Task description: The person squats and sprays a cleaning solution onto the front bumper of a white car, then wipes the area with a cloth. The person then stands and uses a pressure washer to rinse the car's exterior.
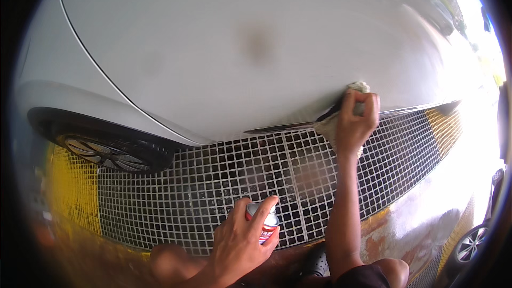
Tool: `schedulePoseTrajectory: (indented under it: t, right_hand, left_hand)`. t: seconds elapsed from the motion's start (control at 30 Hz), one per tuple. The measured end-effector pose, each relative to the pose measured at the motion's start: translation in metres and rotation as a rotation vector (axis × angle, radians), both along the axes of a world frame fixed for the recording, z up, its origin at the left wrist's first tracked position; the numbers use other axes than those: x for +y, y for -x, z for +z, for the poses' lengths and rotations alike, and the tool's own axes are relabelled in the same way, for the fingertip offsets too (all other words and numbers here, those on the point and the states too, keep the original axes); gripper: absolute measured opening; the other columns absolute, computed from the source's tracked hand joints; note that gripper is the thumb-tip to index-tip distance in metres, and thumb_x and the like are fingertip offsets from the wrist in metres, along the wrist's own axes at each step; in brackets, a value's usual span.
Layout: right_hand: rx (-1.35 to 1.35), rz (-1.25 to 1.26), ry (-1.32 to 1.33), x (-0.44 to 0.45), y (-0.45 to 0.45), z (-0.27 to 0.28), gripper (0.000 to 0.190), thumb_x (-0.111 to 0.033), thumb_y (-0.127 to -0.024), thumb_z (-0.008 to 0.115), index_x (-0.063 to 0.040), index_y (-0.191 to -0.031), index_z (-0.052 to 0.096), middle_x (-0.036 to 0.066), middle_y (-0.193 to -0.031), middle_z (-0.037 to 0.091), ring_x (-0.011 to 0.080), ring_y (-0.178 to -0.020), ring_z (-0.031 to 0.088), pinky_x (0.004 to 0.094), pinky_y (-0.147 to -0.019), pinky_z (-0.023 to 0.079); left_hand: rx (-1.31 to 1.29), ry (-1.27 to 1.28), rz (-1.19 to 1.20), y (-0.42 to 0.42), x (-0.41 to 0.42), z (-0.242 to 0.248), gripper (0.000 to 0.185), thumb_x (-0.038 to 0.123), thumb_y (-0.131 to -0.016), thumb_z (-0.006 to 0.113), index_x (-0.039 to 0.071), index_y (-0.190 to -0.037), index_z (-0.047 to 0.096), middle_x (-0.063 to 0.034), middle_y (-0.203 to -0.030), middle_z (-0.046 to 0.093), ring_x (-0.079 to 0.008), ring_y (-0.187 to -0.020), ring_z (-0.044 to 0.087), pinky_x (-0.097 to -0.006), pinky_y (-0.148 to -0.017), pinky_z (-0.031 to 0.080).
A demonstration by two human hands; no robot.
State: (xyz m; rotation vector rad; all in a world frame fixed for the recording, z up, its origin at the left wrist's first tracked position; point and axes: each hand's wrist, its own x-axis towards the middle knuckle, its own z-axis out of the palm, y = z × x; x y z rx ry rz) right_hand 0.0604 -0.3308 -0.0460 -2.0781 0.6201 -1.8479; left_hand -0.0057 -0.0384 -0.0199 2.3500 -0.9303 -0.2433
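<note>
In my left hand (240,240) is a red and white aerosol can (269,230), with the index finger on its spray nozzle. The can bears writing. My right hand (358,122) grips a pale cloth (330,128) bunched against the lower body panel of a white car (192,56), just above the dark trim strip (280,127) along its bottom edge. Part of the cloth hangs down below the hand, over the floor grating. My fingers hide some of the bunched cloth.
A car wheel (108,154) stands at the left under its arch. Grey grid grating (224,196) covers the floor, with yellow sections (76,192) at its ends. My knees and a perforated dark shoe (318,262) are below. Another vehicle's wheel (472,244) shows at lower right.
</note>
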Motion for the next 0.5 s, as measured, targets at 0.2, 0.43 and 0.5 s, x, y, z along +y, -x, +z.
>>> schedulePoseTrajectory:
  t: [0.2,0.43,0.5]
  right_hand:
    - [0.248,0.498,0.119,0.161,-0.063,-0.052,0.02,0.0,-0.075,0.066,-0.006,-0.093,0.059,0.011,-0.091,0.053,0.0263,-0.07,0.062,0.0387,-0.052,0.052]
    - [0.108,0.208,0.015,0.067,-0.022,-0.038,0.019,-0.004,-0.089,0.073,-0.004,-0.076,0.059,0.01,-0.08,0.058,0.025,-0.062,0.061,0.0378,-0.047,0.048]
    - [0.048,0.099,-0.005,0.032,-0.009,-0.039,0.019,0.0,-0.088,0.073,-0.001,-0.076,0.058,0.01,-0.08,0.057,0.0245,-0.065,0.059,0.0391,-0.052,0.047]
  left_hand:
    - [-0.029,-0.07,0.043,-0.003,0.0,-0.003,0.065,0.021,-0.078,0.082,0.016,-0.137,0.055,-0.0164,-0.114,0.057,-0.0372,-0.087,0.068,-0.046,-0.071,0.058]
    - [-0.019,-0.063,0.202,-0.006,0.051,0.0,0.065,0.024,-0.079,0.081,0.021,-0.139,0.055,-0.0166,-0.113,0.057,-0.0359,-0.085,0.069,-0.0479,-0.068,0.059]
    - [-0.024,-0.033,0.226,-0.003,0.062,0.002,0.066,0.022,-0.078,0.082,0.02,-0.139,0.055,-0.0173,-0.115,0.057,-0.0372,-0.089,0.068,-0.0468,-0.07,0.059]
